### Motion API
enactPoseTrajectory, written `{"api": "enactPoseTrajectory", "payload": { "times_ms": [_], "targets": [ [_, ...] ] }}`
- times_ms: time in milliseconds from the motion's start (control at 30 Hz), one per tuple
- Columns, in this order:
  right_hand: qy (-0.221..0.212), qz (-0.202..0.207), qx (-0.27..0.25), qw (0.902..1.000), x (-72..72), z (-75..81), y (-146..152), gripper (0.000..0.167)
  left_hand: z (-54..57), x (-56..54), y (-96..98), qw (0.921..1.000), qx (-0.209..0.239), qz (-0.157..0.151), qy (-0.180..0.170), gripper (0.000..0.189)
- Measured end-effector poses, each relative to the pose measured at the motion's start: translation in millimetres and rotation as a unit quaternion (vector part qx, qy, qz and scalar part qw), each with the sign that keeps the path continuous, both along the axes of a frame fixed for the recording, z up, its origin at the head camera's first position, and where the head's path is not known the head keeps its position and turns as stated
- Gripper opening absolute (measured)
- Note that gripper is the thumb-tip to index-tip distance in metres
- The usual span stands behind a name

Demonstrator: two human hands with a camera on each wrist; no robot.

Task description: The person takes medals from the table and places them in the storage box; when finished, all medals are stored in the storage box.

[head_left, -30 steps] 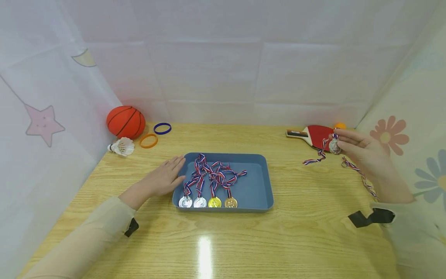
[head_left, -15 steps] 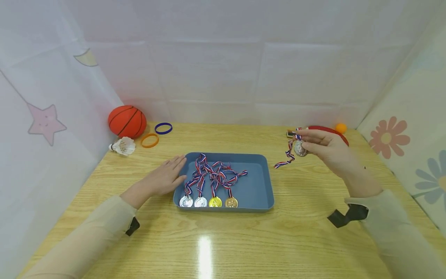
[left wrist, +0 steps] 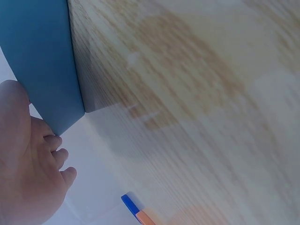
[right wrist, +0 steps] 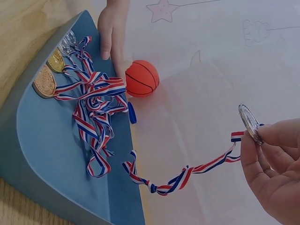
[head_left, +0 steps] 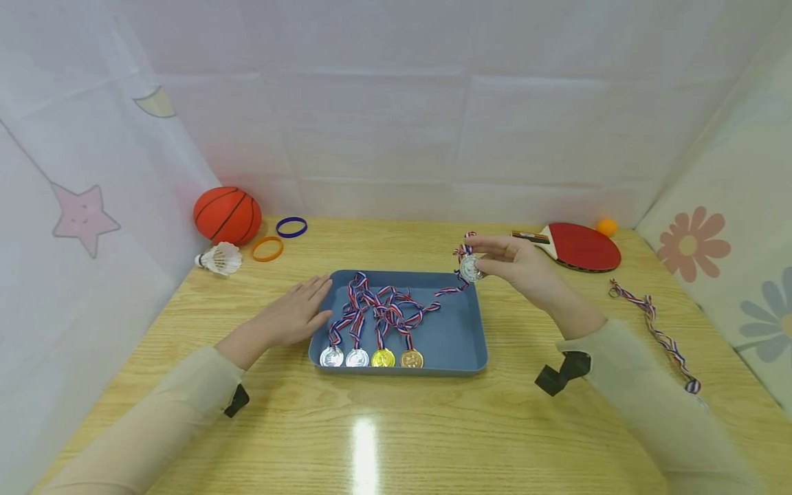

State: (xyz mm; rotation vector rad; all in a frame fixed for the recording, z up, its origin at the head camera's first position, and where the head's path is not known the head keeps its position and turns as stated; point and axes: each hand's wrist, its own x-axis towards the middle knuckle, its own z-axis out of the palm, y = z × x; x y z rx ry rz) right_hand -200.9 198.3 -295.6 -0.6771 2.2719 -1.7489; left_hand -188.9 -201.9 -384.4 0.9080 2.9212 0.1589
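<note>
My right hand (head_left: 516, 268) pinches a silver medal (head_left: 471, 269) between thumb and fingers, above the back right corner of a blue-grey tray (head_left: 460, 337). The medal's red, white and blue ribbon (right wrist: 173, 183) dangles toward the tray in the right wrist view. Against the tray's left wall rests my left hand (head_left: 293, 313), its fingers straight. Along the tray's front side lie two silver medals (head_left: 357, 357), a gold medal (head_left: 383, 357) and a bronze medal (head_left: 411, 358) in a row, their ribbons (head_left: 392, 313) tangled behind them.
A basketball (head_left: 227, 215), a shuttlecock (head_left: 219, 258), an orange wristband (head_left: 267, 249) and a blue wristband (head_left: 291, 227) are at back left. At back right lie a table tennis bat (head_left: 584, 246) and an orange ball (head_left: 607, 227). Another striped ribbon (head_left: 662, 333) lies on the right.
My right hand has carried the silver medal leftward from near the bat to the tray's back right corner. The bat and the ribbon on the right are uncovered. My left hand has stayed put.
</note>
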Motion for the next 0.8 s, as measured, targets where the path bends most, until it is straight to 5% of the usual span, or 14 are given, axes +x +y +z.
{"api": "enactPoseTrajectory", "payload": {
  "times_ms": [300, 800],
  "targets": [
    [-0.001, 0.018, 0.058, 0.9982, -6.3, -25.5, -27.7, 0.039, 0.1, 0.4, 0.4, 1.0, -0.002, -0.001, 0.003, 0.061],
    [-0.036, 0.095, 0.119, 0.9877, 15.2, -71.7, -39.0, 0.034, -2.5, -0.8, -0.4, 1.0, 0.0, 0.003, 0.0, 0.062]
  ]
}}
